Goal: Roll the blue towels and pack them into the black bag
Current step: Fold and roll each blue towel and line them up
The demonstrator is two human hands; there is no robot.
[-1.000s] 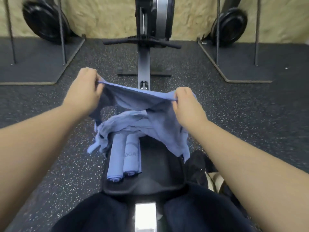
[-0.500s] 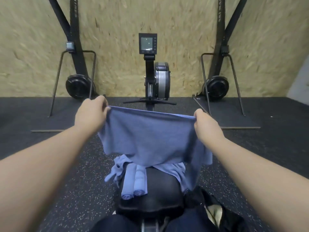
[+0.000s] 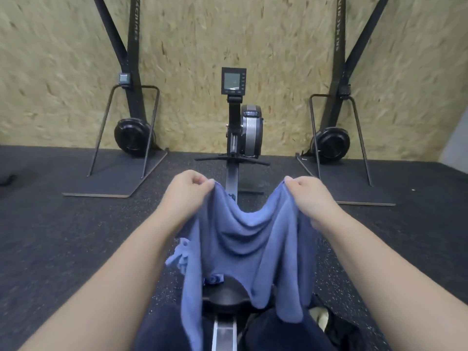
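Observation:
A blue towel [image 3: 243, 247] hangs between my hands, sagging in the middle and draping over the black rower seat [image 3: 225, 293]. My left hand [image 3: 186, 192] pinches its top left corner. My right hand [image 3: 307, 196] pinches the top right corner. Behind the hanging cloth, the ends of rolled blue towels [image 3: 214, 279] peek out on the seat, and a loose blue towel [image 3: 178, 258] spills off the seat's left side. The black bag [image 3: 336, 325] lies on the floor at the lower right, mostly hidden by my right arm.
I sit on a rowing machine whose rail [image 3: 231, 178] runs ahead to its flywheel and monitor [image 3: 233, 81]. Two ski machines on floor plates [image 3: 114, 178] [image 3: 354, 183] stand left and right against the chipboard wall. Dark speckled rubber floor lies all around.
My hands have come closer together, so the taut top edge now sags in the middle. The towel hangs lower over the seat and hides most of the rolled towels.

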